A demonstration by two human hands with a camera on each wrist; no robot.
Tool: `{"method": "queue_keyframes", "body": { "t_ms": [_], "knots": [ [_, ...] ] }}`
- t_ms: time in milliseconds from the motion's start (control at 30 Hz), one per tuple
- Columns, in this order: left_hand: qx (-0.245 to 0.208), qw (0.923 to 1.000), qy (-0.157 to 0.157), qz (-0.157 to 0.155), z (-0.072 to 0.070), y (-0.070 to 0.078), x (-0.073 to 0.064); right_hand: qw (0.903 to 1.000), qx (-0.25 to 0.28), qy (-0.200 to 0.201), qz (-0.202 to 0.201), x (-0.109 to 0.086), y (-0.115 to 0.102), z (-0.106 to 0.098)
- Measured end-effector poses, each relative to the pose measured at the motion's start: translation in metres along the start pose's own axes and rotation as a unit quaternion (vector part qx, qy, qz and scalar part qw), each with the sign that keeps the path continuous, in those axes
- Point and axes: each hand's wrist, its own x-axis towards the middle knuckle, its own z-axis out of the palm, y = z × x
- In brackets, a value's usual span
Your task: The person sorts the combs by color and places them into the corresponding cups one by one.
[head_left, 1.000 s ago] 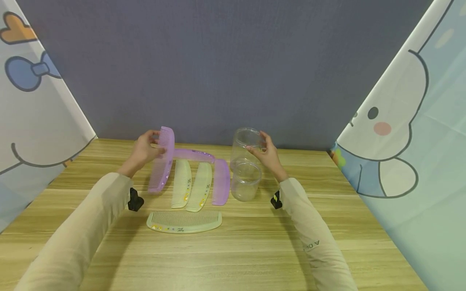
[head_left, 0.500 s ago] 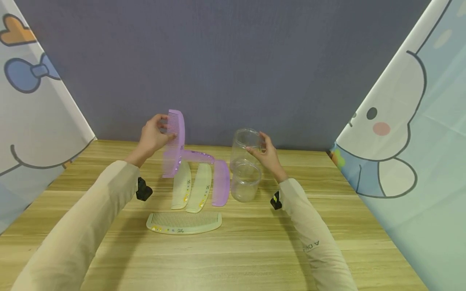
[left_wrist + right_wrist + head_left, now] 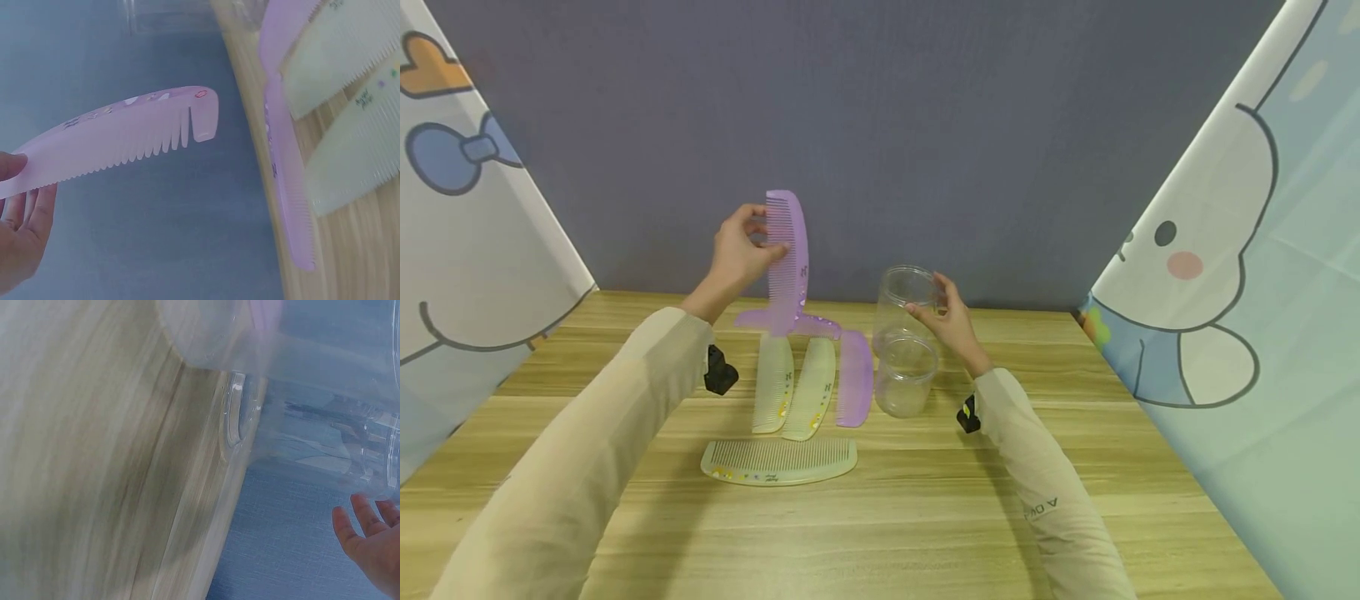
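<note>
My left hand (image 3: 739, 247) pinches a purple comb (image 3: 787, 267) by its toothed side, thumb in front and fingers behind. The comb stands upright, raised off the table before the dark panel; the left wrist view shows its wide-toothed end (image 3: 203, 115). My right hand (image 3: 953, 321) holds the rear clear plastic cup (image 3: 891, 312) from the right side, with thumb and fingers about its wall near the rim. In the right wrist view its fingers (image 3: 365, 515) sit right at the cup's wall. A second clear cup (image 3: 904, 392) stands just in front.
On the wooden table (image 3: 820, 542) lie a purple comb (image 3: 820, 326) crosswise at the back, another purple comb (image 3: 855, 379) beside the cups, two pale green combs (image 3: 772, 383) lengthwise, and a pale green comb (image 3: 778, 462) crosswise in front. A dark panel (image 3: 880, 150) borders the back.
My left hand has lifted the purple comb up and to the right, from left of the other combs to above the crosswise purple one. The right hand and cups have stayed in place.
</note>
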Motion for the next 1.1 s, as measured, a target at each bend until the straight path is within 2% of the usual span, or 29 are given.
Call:
{"method": "queue_keyframes", "body": {
  "t_ms": [200, 400, 567, 767, 800, 1033, 1100],
  "knots": [
    [-0.041, 0.9989, 0.023, 0.005, 0.014, 0.009, 0.006, 1.0000, -0.008, 0.000, 0.002, -0.004, -0.009, -0.001],
    [-0.101, 0.9936, 0.046, 0.023, 0.030, 0.016, 0.009, 0.9999, -0.016, 0.002, 0.000, 0.007, 0.017, -0.001],
    [-0.166, 0.9839, 0.053, 0.040, 0.045, 0.022, 0.009, 0.9996, -0.024, 0.013, -0.008, 0.012, 0.029, 0.001],
    [-0.200, 0.9728, 0.075, 0.091, 0.061, 0.028, 0.012, 0.9993, -0.024, 0.025, -0.013, 0.011, 0.028, 0.003],
    [-0.207, 0.9700, 0.078, 0.100, 0.063, 0.030, 0.013, 0.9994, -0.022, 0.023, -0.010, 0.010, 0.022, 0.003],
    [-0.255, 0.9547, 0.087, 0.126, 0.067, 0.062, -0.004, 0.9993, -0.025, 0.026, -0.006, 0.011, 0.027, 0.003],
    [-0.268, 0.9497, 0.092, 0.134, 0.070, 0.065, -0.003, 0.9994, -0.026, 0.024, -0.005, 0.011, 0.028, 0.003]
  ]
}}
